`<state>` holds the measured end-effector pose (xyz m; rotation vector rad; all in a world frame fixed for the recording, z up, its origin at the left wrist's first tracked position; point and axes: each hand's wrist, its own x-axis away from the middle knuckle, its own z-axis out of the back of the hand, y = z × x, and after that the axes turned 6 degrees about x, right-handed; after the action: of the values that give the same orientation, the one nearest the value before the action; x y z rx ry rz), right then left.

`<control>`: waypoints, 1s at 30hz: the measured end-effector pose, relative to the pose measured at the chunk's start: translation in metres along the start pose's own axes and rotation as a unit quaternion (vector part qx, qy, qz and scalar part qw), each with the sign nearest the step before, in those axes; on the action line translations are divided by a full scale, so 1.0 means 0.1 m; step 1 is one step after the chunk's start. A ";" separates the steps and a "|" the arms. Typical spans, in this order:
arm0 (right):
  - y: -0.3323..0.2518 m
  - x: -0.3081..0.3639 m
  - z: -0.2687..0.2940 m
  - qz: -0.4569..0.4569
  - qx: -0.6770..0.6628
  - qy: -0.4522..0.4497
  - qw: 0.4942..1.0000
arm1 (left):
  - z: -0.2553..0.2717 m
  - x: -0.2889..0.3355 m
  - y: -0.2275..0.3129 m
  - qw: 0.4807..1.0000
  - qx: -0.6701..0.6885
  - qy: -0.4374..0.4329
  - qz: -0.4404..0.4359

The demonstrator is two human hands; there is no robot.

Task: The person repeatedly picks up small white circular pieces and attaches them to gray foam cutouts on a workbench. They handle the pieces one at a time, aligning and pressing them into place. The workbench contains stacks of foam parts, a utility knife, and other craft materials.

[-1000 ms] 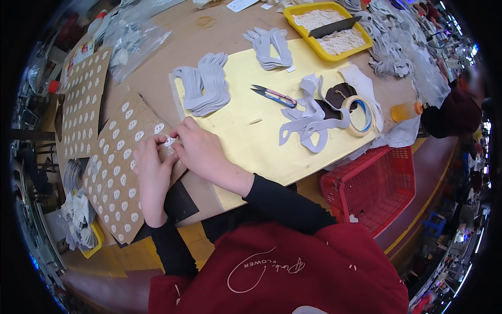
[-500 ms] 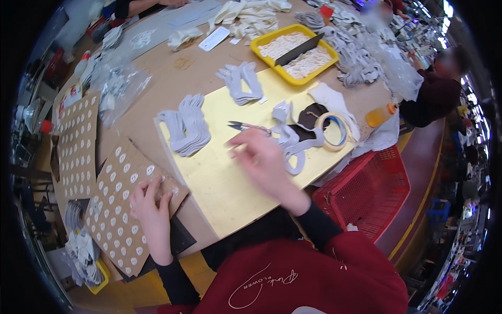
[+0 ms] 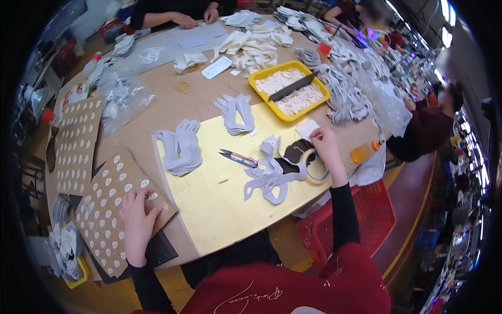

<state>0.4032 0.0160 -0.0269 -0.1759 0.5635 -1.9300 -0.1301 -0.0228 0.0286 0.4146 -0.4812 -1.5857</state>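
Observation:
My left hand (image 3: 137, 215) rests on a brown card (image 3: 112, 201) dotted with rows of small white oval stickers. Its fingers are bent, with thumb and forefinger apart near the card's right corner. At the right, my right hand (image 3: 327, 149) has its fingertips closed on the edge of a white fabric piece (image 3: 306, 127). Just below that hand lies a roll of masking tape (image 3: 312, 180), beside dark brown scraps (image 3: 291, 166) and cut grey fabric offcuts (image 3: 269, 178). Thread snips (image 3: 238, 158) lie left of these on the yellow board (image 3: 209, 214).
Two stacks of grey fabric cutouts (image 3: 180, 149) (image 3: 234, 114) sit at the yellow board's edge. Beyond stands a yellow tray (image 3: 288, 116) of small white pieces. An orange-capped bottle (image 3: 364, 152) is at right, above a red basket (image 3: 361, 225). Another person's hands (image 3: 196, 17) work across the table.
My right hand has moved from the middle of the yellow board to the far right, taking hold of the white fabric. My left hand stays on the card. The view has tilted up.

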 end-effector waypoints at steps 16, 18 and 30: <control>-0.17 0.01 0.04 0.030 -0.086 -0.040 0.995 | 0.03 -0.05 0.02 1.000 -0.010 -0.021 0.017; -0.20 0.00 0.06 0.026 -0.153 -0.016 0.988 | 0.00 0.00 0.06 1.000 -0.018 0.012 0.002; -0.46 -0.39 0.36 -0.034 -0.360 -0.034 0.932 | -0.23 0.18 0.00 0.983 -0.027 0.171 -0.059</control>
<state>0.3952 0.0551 0.0311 -0.7314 1.2130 -1.6928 -0.1193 -0.0425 0.0094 0.6700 -0.1535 -1.5960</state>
